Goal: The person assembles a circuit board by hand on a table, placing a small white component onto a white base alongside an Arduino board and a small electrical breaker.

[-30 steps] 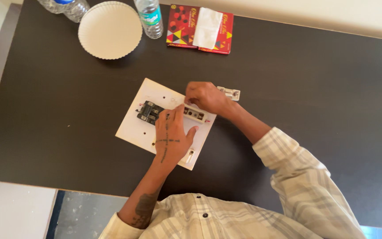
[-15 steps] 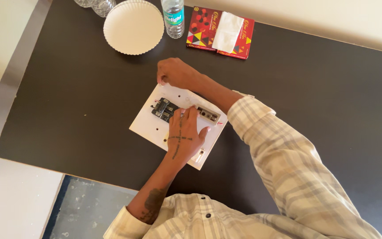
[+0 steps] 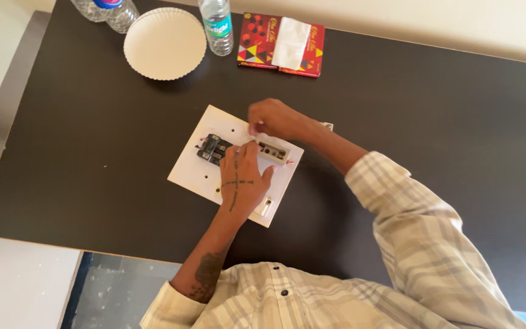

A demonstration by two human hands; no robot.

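Dark counter (image 3: 92, 152) carries white switch plate (image 3: 199, 176); your left hand (image 3: 241, 183) stays flat, fingers spread, pinning plate. Your right hand (image 3: 275, 119) has shifted back from plate's top edge to white switch module (image 3: 273, 152), fingers curled over it; grip hidden, black module (image 3: 213, 148) partly covered

I wear a soft shirt with big checks in cream and pale grey. It has small dark buttons down the front. My left sleeve is rolled up near my elbow, so my arm is bare below it. My right sleeve comes down farther and ends with a wide cuff. My left hand (image 3: 241, 183) has a dark cross drawn on its back, made of thin lines. There is a bigger dark tattoo on my left arm, close to the sleeve. My right hand (image 3: 275, 119) has no marks that I can see
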